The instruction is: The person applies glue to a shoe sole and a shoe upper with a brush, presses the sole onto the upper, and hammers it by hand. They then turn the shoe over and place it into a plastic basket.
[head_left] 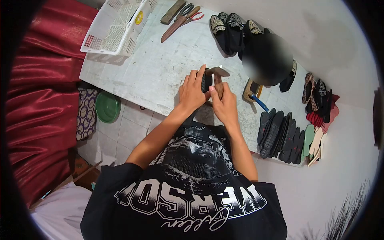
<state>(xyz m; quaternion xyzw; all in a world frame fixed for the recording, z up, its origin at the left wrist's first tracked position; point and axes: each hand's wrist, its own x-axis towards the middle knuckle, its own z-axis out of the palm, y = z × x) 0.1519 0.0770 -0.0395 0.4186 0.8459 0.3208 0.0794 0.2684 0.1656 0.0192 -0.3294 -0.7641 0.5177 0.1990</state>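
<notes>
My left hand (193, 91) is closed around a black shoe (206, 83), its ridged sole turned up beside my fingers. In my right hand (225, 105) is a hammer (218, 85), gripped by its wooden handle. The hammer's head lies right at the shoe's edge and overlaps it in this view. Both hands are over the near part of the white table (156, 68). To the right of the hammer stands a tin (249, 90) with a blue-handled brush (259, 102) lying across it.
A white plastic basket (127, 45) stands at the back left, near scissors (182, 20) and a long block (173, 12). Patterned black shoes (226, 36) line the wall, partly behind a blurred dark round patch. Black soles (276, 134) fill the right corner. A green basin (108, 107) sits on the floor.
</notes>
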